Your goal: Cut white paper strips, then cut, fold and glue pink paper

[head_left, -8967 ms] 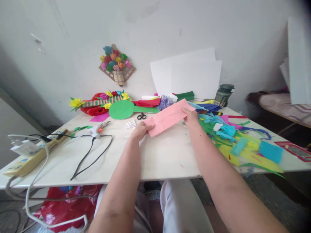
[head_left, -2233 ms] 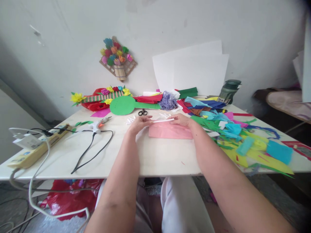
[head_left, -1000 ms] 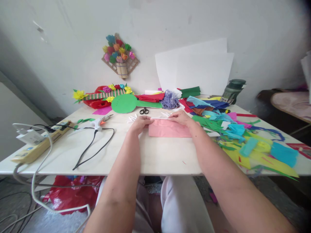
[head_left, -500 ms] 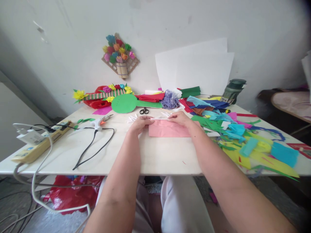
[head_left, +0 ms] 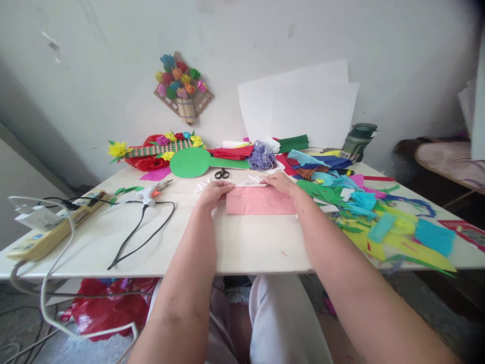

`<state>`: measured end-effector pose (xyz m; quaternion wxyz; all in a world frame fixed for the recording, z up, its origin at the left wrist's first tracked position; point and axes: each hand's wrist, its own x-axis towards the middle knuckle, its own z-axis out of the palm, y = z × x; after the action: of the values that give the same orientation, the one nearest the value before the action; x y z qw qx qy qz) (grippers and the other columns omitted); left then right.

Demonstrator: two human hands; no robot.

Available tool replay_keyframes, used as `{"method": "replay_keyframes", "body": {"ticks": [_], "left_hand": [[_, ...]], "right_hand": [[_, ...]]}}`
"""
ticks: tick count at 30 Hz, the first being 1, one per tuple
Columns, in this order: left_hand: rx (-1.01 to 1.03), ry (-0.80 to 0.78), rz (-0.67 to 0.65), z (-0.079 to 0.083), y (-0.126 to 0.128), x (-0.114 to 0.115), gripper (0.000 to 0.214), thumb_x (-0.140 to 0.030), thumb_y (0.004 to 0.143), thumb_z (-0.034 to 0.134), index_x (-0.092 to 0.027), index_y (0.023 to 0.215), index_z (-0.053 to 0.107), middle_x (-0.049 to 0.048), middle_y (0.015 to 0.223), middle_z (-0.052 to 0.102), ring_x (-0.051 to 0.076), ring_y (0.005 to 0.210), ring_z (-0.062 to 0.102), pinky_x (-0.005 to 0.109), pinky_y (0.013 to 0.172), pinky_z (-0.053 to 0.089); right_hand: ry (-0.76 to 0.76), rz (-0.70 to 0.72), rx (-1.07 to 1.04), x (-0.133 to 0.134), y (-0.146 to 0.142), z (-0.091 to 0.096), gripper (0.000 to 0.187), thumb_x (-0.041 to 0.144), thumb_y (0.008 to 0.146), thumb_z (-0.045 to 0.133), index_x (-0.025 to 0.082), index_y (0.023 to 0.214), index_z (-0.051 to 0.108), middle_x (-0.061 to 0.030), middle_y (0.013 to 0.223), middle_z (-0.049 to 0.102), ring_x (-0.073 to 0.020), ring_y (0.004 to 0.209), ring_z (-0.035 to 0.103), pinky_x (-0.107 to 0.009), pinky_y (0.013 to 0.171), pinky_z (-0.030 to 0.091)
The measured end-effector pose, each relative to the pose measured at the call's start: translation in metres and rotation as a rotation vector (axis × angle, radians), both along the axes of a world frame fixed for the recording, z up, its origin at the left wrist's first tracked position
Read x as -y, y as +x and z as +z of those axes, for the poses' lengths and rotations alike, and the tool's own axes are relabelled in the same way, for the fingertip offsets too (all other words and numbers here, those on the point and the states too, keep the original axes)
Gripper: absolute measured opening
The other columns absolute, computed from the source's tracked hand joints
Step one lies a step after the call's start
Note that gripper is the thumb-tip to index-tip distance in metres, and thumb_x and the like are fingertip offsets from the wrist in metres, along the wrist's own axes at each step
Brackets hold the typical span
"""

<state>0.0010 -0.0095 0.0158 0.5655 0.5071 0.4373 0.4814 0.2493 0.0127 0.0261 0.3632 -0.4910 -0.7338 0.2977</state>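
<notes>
Below the worktop (head_left: 250, 247), at left, sits a red bag (head_left: 109, 308); up on the worktop the pink paper (head_left: 259, 202) lies flat in front of the person, between the two forearms; along its far edge runs a white stick (head_left: 248, 185); the left hand (head_left: 212, 194) has its fingers closed on the left end of the stick, the right hand (head_left: 279, 184) has its fingers closed near the right end; whether they pinch the paper too, I cannot tell.

To the left lie the power strip (head_left: 56, 233) and the glue gun (head_left: 149, 196); to the right, paper scraps (head_left: 390, 222) spread in a loose heap.

Beyond the hands are scissors (head_left: 222, 173), then the green card (head_left: 190, 163) and purple yarn (head_left: 262, 155); a bottle (head_left: 358, 142) stands at the back right; white sheets (head_left: 297, 108) lean on the wall (head_left: 125, 76), where a flower ornament (head_left: 181, 93) hangs.
</notes>
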Motion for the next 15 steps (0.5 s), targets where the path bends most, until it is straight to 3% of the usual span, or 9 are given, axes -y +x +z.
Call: {"method": "replay_keyframes", "body": {"ticks": [8, 15], "left_hand": [[-0.028, 0.008, -0.007, 0.0009, -0.0032, -0.0001, 0.033, -0.032, 0.045, 0.081, -0.013, 0.067, 0.064, 0.0019, 0.063, 0.062, 0.011, 0.057, 0.056, 0.024, 0.058, 0.043], [-0.024, -0.030, 0.017, 0.0033, -0.0023, 0.0021, 0.035, -0.030, 0.042, 0.081, -0.013, 0.066, 0.063, 0.0019, 0.063, 0.062, 0.011, 0.056, 0.056, 0.025, 0.057, 0.044]], "right_hand": [[-0.030, 0.050, 0.135, 0.0004, 0.0070, -0.0002, 0.050, 0.064, 0.061, 0.054, 0.017, 0.047, 0.045, 0.0064, 0.045, 0.026, -0.0066, 0.047, 0.024, -0.023, 0.047, 0.019], [-0.018, 0.091, 0.141, -0.0003, 0.0063, -0.0001, 0.037, 0.049, 0.062, 0.059, 0.015, 0.050, 0.048, 0.0061, 0.049, 0.029, -0.0064, 0.050, 0.026, -0.022, 0.048, 0.018]]}}
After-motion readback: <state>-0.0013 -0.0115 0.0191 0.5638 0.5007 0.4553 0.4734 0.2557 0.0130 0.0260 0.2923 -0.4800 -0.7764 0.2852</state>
